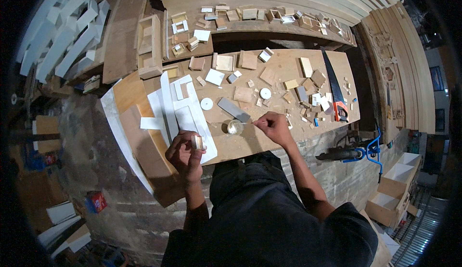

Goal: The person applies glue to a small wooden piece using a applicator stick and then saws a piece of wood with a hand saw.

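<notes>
Workbench first, since it's the biggest thing before us and strewn with offcuts: with so many loose bits about, I'd say one careless forearm could sweep some off the near edge. White panel lies along its left part, right beside the person's left wrist; a dip of that arm could smudge or shove it. Handsaw rests toward the far right, well apart from both hands, so a nick would take a long, blind reach.

The left hand is raised at the near edge, thumb and fingers closed around a small piece; the right hand is low over the bench, fingertips pinched together. Near it lies a grey block, just behind a clear round tub with something whitish inside. That tub worries me most: a knuckle catching its rim could tip it and spill the contents over the wood. The small wooden-and-white piece up in the left fingers could slip if that grip loosens. Smallest is a thin pale stick, apparently in the right fingertips; pinched so lightly, it might twist or drip, though I can't make out its tip
</notes>
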A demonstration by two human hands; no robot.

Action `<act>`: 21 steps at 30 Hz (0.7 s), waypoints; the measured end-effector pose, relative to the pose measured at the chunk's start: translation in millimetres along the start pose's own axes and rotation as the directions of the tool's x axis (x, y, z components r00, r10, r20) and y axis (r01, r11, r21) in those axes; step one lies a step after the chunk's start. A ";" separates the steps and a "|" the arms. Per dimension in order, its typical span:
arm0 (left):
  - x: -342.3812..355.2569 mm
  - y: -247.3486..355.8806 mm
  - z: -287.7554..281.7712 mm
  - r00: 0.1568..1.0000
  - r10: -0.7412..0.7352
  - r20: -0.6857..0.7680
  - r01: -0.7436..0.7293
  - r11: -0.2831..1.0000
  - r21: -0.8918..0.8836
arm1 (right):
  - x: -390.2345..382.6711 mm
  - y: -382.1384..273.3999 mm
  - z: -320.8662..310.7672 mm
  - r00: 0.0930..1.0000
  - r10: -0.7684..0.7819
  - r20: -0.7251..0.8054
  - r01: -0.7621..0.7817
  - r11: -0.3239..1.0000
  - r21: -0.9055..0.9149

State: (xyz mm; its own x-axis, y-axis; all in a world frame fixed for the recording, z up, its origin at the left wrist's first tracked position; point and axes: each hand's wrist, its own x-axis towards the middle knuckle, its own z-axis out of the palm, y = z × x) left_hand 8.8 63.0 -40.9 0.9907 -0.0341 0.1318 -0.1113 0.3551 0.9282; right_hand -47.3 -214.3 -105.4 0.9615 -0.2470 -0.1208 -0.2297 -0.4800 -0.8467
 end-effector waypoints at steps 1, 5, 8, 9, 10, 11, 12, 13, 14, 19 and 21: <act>-0.7 -3.3 -1.8 1.000 0.005 0.014 -0.005 1.000 0.008 | -2.6 -11.0 -9.2 1.000 0.011 -0.007 -0.010 0.998 0.068; 1.1 -4.6 6.7 0.994 -0.029 0.103 0.036 0.997 -0.067 | -16.3 -60.9 -45.1 1.000 0.009 0.010 -0.012 0.936 0.352; 10.1 17.5 31.2 0.982 0.010 0.191 0.012 0.994 -0.111 | -28.0 -87.3 -63.9 0.998 -0.070 -0.004 0.065 0.899 0.433; 11.8 20.0 33.9 0.972 0.000 0.234 0.027 0.993 -0.112 | -31.3 -94.5 -68.7 0.993 -0.116 -0.023 0.114 0.888 0.445; 12.0 21.4 38.9 0.971 0.006 0.239 0.025 0.992 -0.127 | -33.6 -101.1 -73.5 0.986 -0.161 -0.042 0.162 0.875 0.457; 10.4 22.9 44.1 0.969 0.010 0.246 0.023 0.991 -0.134 | -35.4 -106.2 -75.5 0.971 -0.226 -0.078 0.238 0.868 0.436; 9.2 24.5 49.1 0.968 0.015 0.252 0.022 0.990 -0.141 | -38.3 -111.8 -77.9 0.971 -0.224 -0.084 0.238 0.858 0.456; 9.6 26.8 53.4 0.958 0.051 0.281 0.004 0.981 -0.192 | -41.9 -117.6 -80.4 0.971 -0.223 -0.088 0.237 0.847 0.475; 9.0 28.5 57.4 0.954 0.052 0.295 0.011 0.978 -0.207 | -45.7 -122.5 -83.4 0.972 -0.215 -0.094 0.233 0.840 0.491; 6.2 34.7 73.0 0.929 0.106 0.354 -0.011 0.966 -0.260 | -57.0 -136.6 -94.2 0.939 -0.301 -0.167 0.344 0.818 0.462; 4.1 36.7 76.6 0.924 0.110 0.366 -0.017 0.968 -0.250 | -60.7 -136.6 -98.6 0.928 -0.327 -0.182 0.374 0.821 0.431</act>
State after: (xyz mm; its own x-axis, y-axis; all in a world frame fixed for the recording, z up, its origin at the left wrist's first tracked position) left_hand 2.8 4.4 20.3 0.8744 -0.3343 0.3517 -0.1047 0.5778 0.8094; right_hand -89.3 -216.8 68.7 0.9394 -0.2253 0.2586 0.2357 -0.1239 -0.9639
